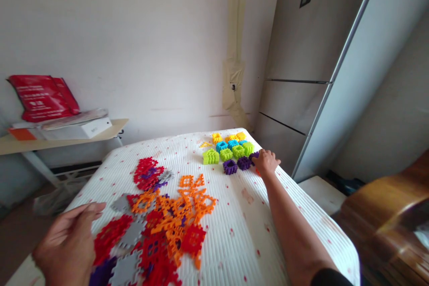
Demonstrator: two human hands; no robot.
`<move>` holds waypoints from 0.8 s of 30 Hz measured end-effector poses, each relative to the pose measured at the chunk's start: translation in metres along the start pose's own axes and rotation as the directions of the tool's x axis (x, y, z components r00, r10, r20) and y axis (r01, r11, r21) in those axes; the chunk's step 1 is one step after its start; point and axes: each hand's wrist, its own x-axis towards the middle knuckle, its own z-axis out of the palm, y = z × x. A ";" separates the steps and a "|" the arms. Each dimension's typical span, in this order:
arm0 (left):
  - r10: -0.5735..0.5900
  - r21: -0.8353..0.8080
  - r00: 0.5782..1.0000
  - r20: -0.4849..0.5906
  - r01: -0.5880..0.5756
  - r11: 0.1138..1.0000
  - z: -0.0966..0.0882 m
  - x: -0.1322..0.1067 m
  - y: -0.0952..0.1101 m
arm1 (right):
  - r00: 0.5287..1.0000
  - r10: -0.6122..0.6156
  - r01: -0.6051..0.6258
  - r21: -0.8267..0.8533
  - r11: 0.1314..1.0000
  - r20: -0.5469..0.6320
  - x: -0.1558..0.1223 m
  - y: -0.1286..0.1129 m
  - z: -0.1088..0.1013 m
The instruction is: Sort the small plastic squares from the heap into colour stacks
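My right hand [267,161] reaches to the table's far right edge, its thumb and fingers around a purple stack of interlocking plastic pieces [254,157]. A bit of orange shows under that hand, partly hidden. Left of it stand two more purple stacks, one stack [230,167] and another [244,163]. Behind are green stacks [226,154], blue stacks [221,146] and yellow stacks [217,138]. My left hand [69,241] hovers at the near left with fingers loosely extended and nothing visible in them, beside loose red pieces [112,234] and grey pieces [126,268].
A loose pile of orange pieces [182,205] lies mid-table on the white quilted cover [234,241]. A refrigerator [295,53] stands close at the right. At the left, a side table [117,127] carries a white box [80,128] and a red bag [43,98].
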 end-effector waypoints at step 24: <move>0.125 0.255 0.988 0.095 -0.145 0.956 -0.018 0.035 -0.042 | 0.781 -0.409 0.550 0.210 0.808 -0.472 -0.010 -0.018 -0.013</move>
